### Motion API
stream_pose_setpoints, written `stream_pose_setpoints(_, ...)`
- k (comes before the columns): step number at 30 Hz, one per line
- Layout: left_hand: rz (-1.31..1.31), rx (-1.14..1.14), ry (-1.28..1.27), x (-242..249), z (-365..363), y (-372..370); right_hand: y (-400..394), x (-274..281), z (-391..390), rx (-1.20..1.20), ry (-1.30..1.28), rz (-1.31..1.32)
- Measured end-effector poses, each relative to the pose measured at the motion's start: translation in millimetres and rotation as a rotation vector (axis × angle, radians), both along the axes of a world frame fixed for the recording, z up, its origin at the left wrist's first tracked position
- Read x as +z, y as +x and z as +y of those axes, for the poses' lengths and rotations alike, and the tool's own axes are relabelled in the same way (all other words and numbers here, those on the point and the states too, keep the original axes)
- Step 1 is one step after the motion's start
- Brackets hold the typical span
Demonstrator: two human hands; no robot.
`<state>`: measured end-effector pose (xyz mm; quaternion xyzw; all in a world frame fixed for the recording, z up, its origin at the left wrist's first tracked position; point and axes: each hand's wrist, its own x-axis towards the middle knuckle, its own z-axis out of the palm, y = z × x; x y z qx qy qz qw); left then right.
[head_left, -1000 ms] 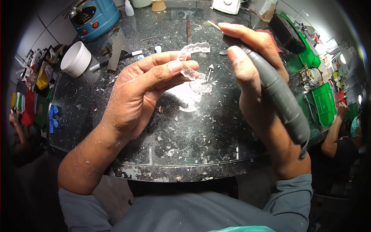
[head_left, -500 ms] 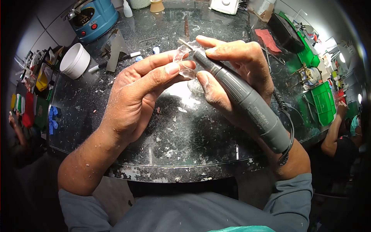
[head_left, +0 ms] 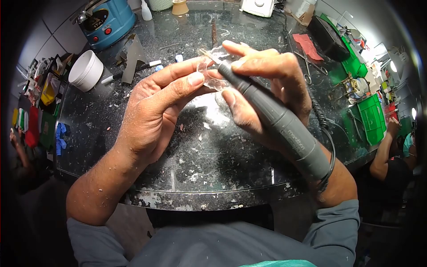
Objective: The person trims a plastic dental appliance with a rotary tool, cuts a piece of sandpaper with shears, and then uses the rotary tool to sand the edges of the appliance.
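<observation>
Where the grey long-sleeved shirt (head_left: 231,249) fills the bottom of the view, both forearms rise from it over the rounded edge of the dark speckled stone worktop (head_left: 209,173), which is strewn with pale chips and dust.

The right hand (head_left: 271,93) is wrapped around a grey cylindrical rotary handpiece (head_left: 278,118), thumb beneath and fingers across the top. A word is printed along the lower barrel; it is too small to read with certainty. A black coiled cord (head_left: 327,142) runs from the rear of the handpiece past the wrist. The thin metal bur (head_left: 205,54) at the front end lies against the workpiece.

The left hand (head_left: 153,111) pinches a clear, moulded plastic dental aligner (head_left: 209,73) between thumb and fingertips, closed firmly on it. The aligner is held above the worktop, between the two hands, partly hidden by the right-hand fingers.

Farther back, on the left, stand a white round plastic tub (head_left: 86,69) and a black-and-white marker pen (head_left: 131,71). A blue round appliance with red buttons (head_left: 109,20) sits at the far left edge; its panel lettering is unreadable. On the right, green plastic trays (head_left: 372,118) lie at the worktop's edge, and another person's arm (head_left: 384,151) shows beside them.
</observation>
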<state>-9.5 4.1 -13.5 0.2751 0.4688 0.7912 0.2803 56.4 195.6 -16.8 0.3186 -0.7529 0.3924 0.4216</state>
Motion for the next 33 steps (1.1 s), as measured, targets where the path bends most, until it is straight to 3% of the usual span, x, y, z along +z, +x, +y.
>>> stream_pose_setpoints(5,0.009,0.008,0.003,-1.1,0.1,-0.9,1.4,-1.5,-3.6,-0.046,-0.046,-0.018)
stream_pose_setpoints(8,-0.028,0.023,-0.009,-0.3,0.2,-0.3,1.6,-0.2,-0.7,0.026,0.078,0.014)
stream_pose_setpoints(10,-0.017,0.021,-0.001,-0.3,0.0,-0.7,6.0,-0.2,-4.5,-0.094,0.064,-0.005)
stream_pose_setpoints(14,-0.014,0.035,0.001,-1.7,0.5,-1.0,8.9,3.8,-1.3,-0.106,0.154,-0.023)
stream_pose_setpoints(18,0.02,0.03,0.001,-0.1,0.0,-0.8,5.2,-0.4,-6.7,-0.102,-0.002,-0.017)
stream_pose_setpoints(20,0.04,0.036,0.002,-1.4,0.1,-2.2,9.3,6.9,0.9,-0.059,0.171,-0.072)
stream_pose_setpoints(24,0.094,0.051,-0.008,0.9,1.4,-0.9,4.9,2.3,-2.5,-0.091,0.059,0.005)
stream_pose_setpoints(33,0.161,0.15,-0.078,-1.0,1.5,-2.5,10.8,7.0,-1.7,-0.126,0.179,-0.043)
